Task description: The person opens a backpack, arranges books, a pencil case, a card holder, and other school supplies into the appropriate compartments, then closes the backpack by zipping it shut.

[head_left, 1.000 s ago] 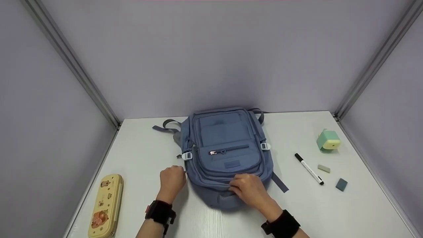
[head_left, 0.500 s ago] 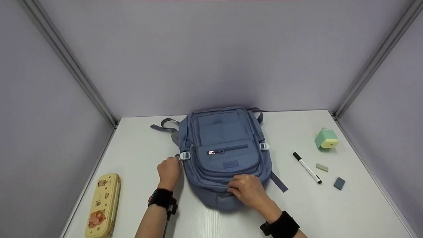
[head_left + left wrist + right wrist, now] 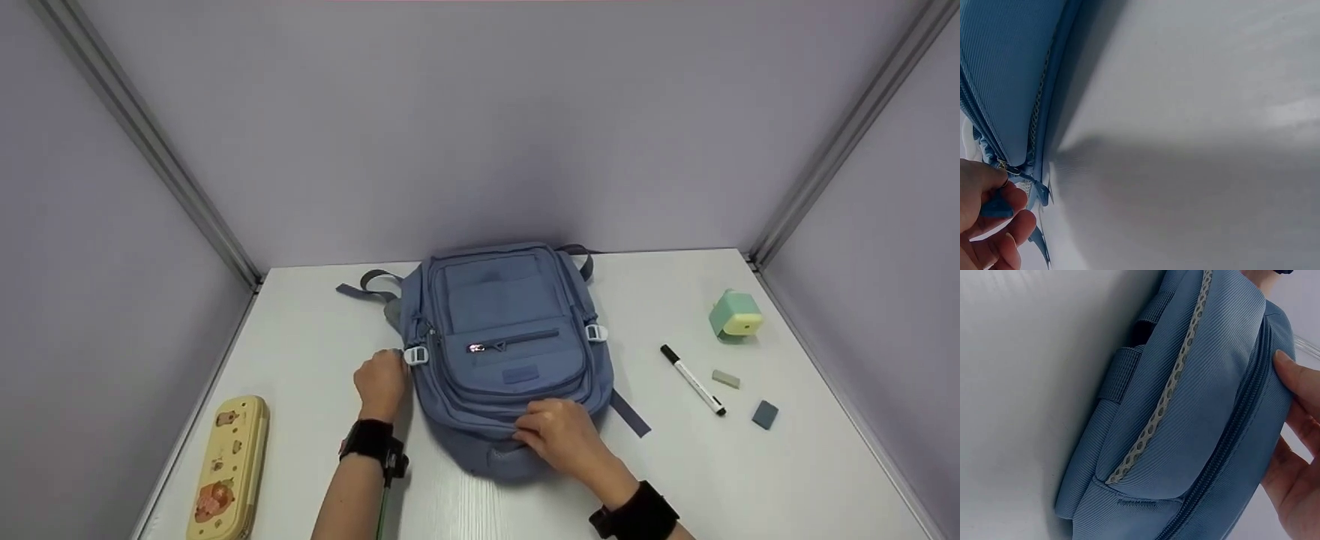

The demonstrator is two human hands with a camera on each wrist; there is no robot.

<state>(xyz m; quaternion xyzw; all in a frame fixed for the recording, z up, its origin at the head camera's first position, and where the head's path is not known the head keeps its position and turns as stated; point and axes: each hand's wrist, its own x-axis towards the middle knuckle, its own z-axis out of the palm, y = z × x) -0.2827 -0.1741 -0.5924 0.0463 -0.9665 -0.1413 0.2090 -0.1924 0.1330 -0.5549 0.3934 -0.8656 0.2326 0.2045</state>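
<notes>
A blue backpack (image 3: 491, 300) lies on the white table, front pocket up. My left hand (image 3: 380, 384) is at its left side, just beside the white buckle (image 3: 416, 355). In the left wrist view, its thumb and fingers pinch a blue zipper pull (image 3: 997, 205) at the end of a closed-looking zipper track. My right hand (image 3: 564, 437) grips the fabric at the near end of the bag. In the right wrist view, the thumb (image 3: 1292, 371) presses on the panel beside the long zipper (image 3: 1224, 433), with the other fingers behind it.
On the left lies a yellow pencil case (image 3: 229, 469) with cartoon prints. To the right are a black-and-white marker (image 3: 693, 380), a green-and-yellow pencil sharpener (image 3: 736, 315), a small greenish block (image 3: 725, 379) and a dark blue-grey block (image 3: 765, 415). Pale panels wall the table.
My left hand has moved away from me along the bag's left side, up to the buckle. My right hand keeps its grip at the near end. The whole view has shifted slightly.
</notes>
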